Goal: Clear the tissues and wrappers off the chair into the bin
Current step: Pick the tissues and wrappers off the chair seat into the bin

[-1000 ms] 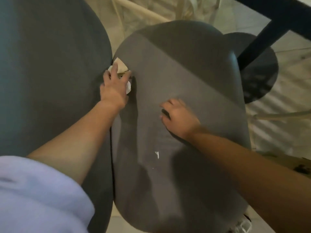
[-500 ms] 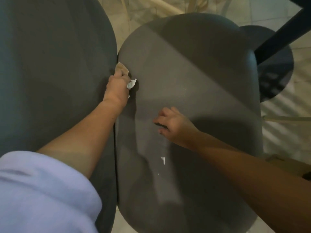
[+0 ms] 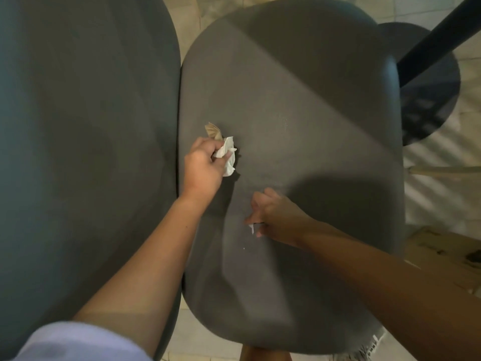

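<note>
Two dark grey chair seats stand side by side; the right seat [image 3: 299, 113] fills the middle of the head view. My left hand [image 3: 203, 165] hovers over its left part, shut on a crumpled white tissue [image 3: 229, 157] and a brown paper wrapper [image 3: 213, 130] that stick out past the fingers. My right hand [image 3: 273, 214] rests lower on the same seat, its fingertips pinching a small white scrap [image 3: 252, 227]. A tiny white speck [image 3: 244, 248] lies on the seat just below. No bin is in view.
The left seat [image 3: 86, 139] touches the right one along a narrow gap. A round dark table base [image 3: 429, 87] with a black post [image 3: 437, 35] stands on the tiled floor at the upper right. A brown cardboard piece [image 3: 442, 251] lies at the right edge.
My left hand lifted the tissue and wrapper out of the gap between the seats and moved right over the seat. My right hand slid down to the white scrap and pinched it.
</note>
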